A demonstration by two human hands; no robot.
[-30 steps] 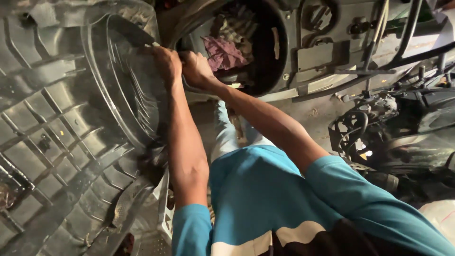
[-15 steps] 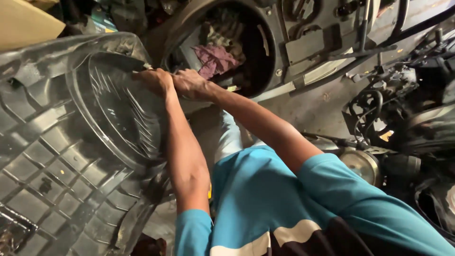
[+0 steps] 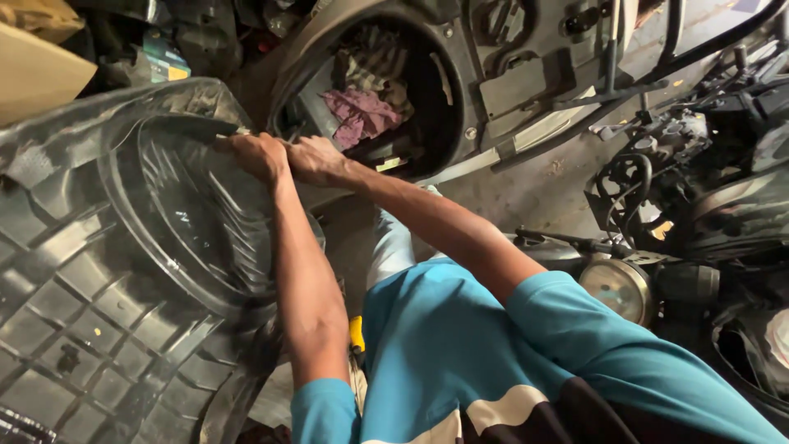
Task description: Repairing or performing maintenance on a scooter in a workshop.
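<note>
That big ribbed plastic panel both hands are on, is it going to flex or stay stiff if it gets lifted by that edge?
Probably fairly stiff: the plastic panel has a moulded grid of ribs. It looks thin-walled, so likely light for its size, though some twist is possible. Being broad, it may swing awkwardly from where the left hand and right hand grip.

We reach forward with both bare arms, teal short sleeves at our shoulders. Our left hand (image 3: 259, 156) is stretched out on a nearly straight arm, knuckles up and fingers curled. Our right hand (image 3: 316, 160) lies just beside it, touching, its forearm angling in from the right, elbow bent.
</note>
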